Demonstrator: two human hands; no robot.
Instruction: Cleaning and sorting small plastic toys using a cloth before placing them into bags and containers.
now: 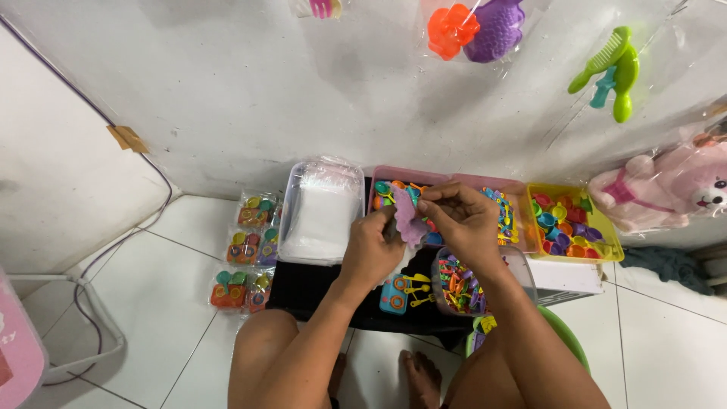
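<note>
Head view shows a small purple toy piece (410, 220) held between both hands, above the pink tray (409, 175) of mixed coloured toy parts. The left hand (372, 246) has its fingers closed on the lower edge of the purple piece; the right hand (462, 218) pinches the upper part with thumb and first fingers. Whether a thin clear bag is around the piece, I cannot tell.

Just below the hands lies a blue toy block (394, 294) with yellow small parts, on a black mat (307, 284). Beside it, under the right forearm, stands a clear tub (463, 286) full of small coloured pieces. Left of the pink tray is a clear box (321, 208) with plastic bags. To the right is a yellow tray (573, 224) of small cups. On the floor at left lie packed toy sets (250, 250) in clear bags. More bagged toys hang on the wall (227, 83).
</note>
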